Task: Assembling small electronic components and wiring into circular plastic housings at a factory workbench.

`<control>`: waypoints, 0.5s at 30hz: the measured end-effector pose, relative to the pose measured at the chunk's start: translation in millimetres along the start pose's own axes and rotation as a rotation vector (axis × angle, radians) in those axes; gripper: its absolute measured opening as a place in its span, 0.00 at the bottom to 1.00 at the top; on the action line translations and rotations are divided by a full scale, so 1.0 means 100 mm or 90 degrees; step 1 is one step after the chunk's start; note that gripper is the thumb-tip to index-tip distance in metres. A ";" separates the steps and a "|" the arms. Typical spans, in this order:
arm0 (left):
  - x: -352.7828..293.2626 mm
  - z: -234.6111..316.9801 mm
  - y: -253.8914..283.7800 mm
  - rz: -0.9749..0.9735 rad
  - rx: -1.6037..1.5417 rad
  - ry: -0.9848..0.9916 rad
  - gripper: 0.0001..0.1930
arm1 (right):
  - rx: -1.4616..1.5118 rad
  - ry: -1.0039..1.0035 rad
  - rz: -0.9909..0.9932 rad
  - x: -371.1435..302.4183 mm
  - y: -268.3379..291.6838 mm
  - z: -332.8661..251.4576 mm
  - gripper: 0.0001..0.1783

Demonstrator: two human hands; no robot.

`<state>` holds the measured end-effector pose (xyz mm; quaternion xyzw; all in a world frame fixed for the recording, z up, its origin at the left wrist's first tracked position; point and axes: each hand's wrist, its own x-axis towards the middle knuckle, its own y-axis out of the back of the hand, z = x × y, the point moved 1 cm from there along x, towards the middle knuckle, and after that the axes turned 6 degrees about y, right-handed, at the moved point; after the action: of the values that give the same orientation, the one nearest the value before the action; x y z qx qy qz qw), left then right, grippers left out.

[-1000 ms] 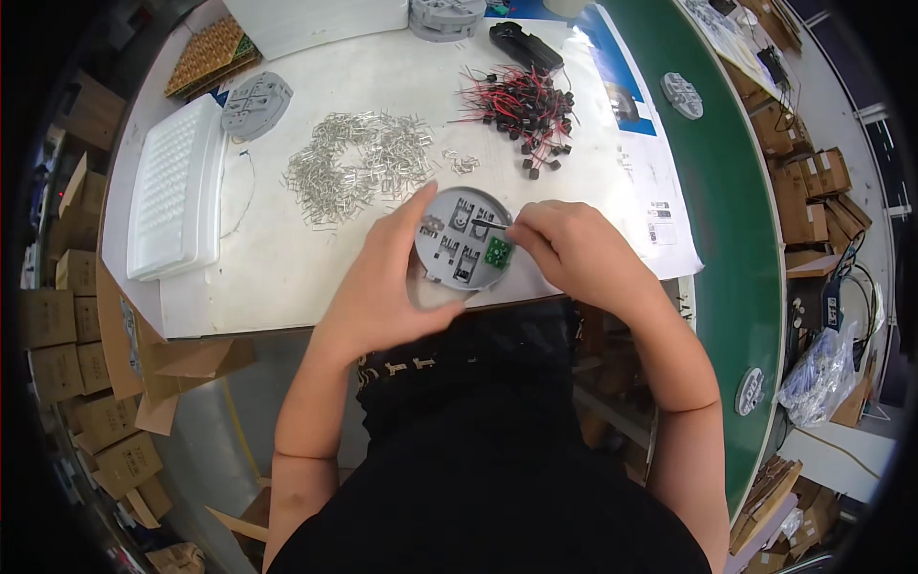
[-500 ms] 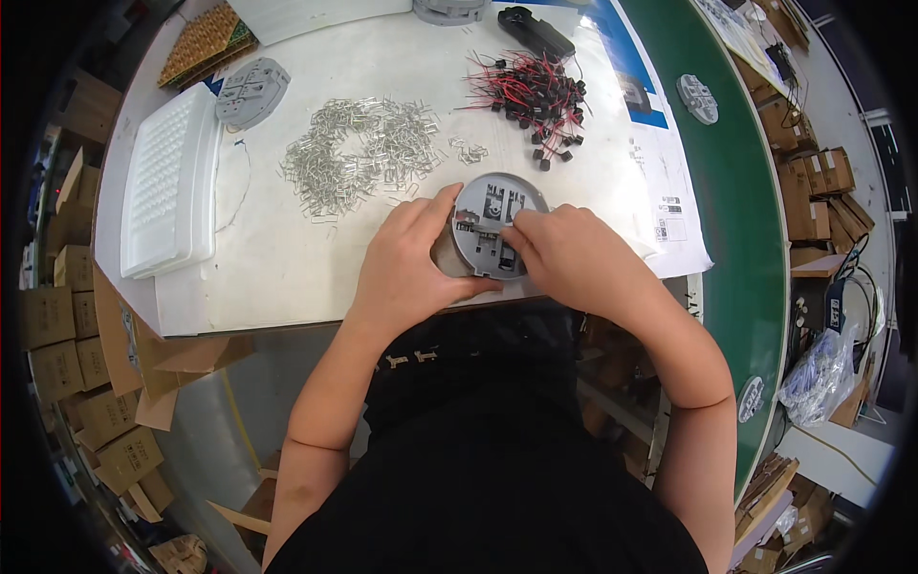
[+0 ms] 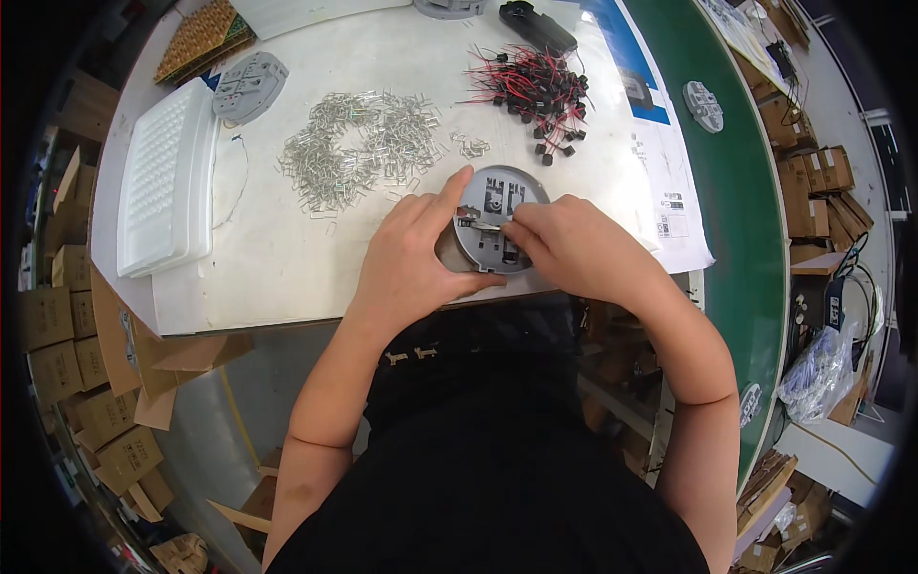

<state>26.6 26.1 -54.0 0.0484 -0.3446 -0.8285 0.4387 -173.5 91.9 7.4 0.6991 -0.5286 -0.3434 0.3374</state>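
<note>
Midway between both grips, a round gray housing sits at the worktop's near edge, its left rim grasped between thumb and index finger of the left grip. Inside it, the right grip is pinched closed at the end of a slim pale strip; whether it holds the strip cannot be told. Just ahead of the left grip lie heaped metal pieces; ahead of the right grip, black parts with red wires. Open room stretches leftward from the left grip to a white tray. Printed sheets flank the right grip's outer side, bordering a green surface.
</note>
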 end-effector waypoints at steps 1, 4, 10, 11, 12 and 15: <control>0.00 0.00 0.00 0.000 -0.001 -0.002 0.59 | 0.005 -0.001 0.002 0.00 -0.01 0.01 0.18; 0.00 0.00 0.00 -0.001 -0.002 0.005 0.59 | 0.016 -0.004 0.008 -0.01 -0.01 0.02 0.18; 0.01 0.02 -0.01 -0.007 0.005 0.010 0.58 | -0.013 0.001 0.003 0.01 -0.02 0.01 0.17; 0.01 0.02 -0.01 -0.004 0.001 0.000 0.58 | -0.021 -0.002 0.002 0.01 -0.03 0.00 0.16; 0.01 0.01 -0.01 -0.001 -0.003 -0.010 0.58 | -0.021 -0.003 0.002 0.02 -0.04 -0.02 0.16; 0.03 0.01 -0.01 -0.006 -0.013 -0.011 0.58 | -0.081 -0.034 -0.011 0.07 -0.04 -0.11 0.16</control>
<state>23.6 25.0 -52.9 0.0386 -0.3394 -0.8344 0.4326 -160.5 86.8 9.1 0.6716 -0.5084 -0.3976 0.3639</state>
